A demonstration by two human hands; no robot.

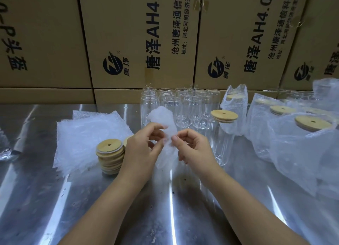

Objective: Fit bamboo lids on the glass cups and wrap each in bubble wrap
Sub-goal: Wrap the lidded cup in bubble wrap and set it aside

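Our left grip and right grip both pinch the bubble wrap. The lidded cup stands tall just beside our right grip.

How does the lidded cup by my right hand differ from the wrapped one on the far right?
The lidded cup is bare glass; the wrapped cup sits in bubble wrap up to its lid. The lidded cup stands beside the right hand; the wrapped cup, far right among other wrapped ones. Both carry a holed bamboo lid.
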